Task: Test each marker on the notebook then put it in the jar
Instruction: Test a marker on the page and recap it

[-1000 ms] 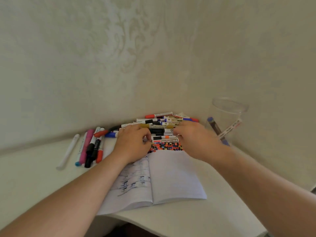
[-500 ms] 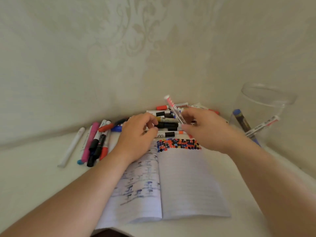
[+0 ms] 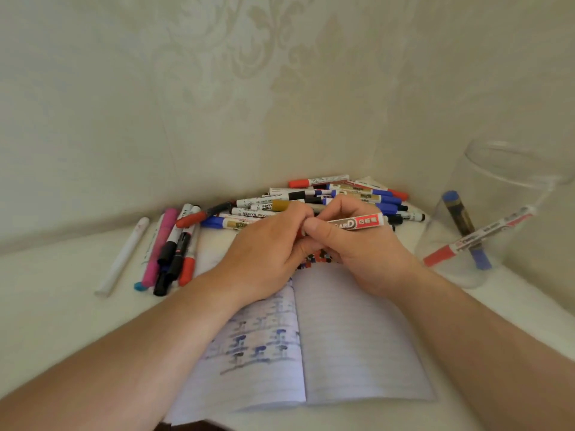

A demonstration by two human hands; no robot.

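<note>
My right hand (image 3: 357,253) grips a red-and-white whiteboard marker (image 3: 357,223) held level above the open notebook (image 3: 357,343). My left hand (image 3: 267,247) meets it, fingers curled round the marker's left end, which they hide. A pile of markers (image 3: 326,200) lies behind the hands against the wall. The clear jar (image 3: 504,219) stands at the right and holds a red marker (image 3: 479,239) and a blue marker (image 3: 460,216). Coloured test dots show on the notebook's top edge under my hands.
A second group of markers (image 3: 174,247) lies left of the notebook, with a white pen (image 3: 124,256) furthest left. The wall corner closes in behind the pile and jar. The white table (image 3: 53,306) runs out to the left.
My right hand lifted a red-and-white marker from the pile, tilted it up, then brought it level. My left hand moved over and took hold of its left end.
</note>
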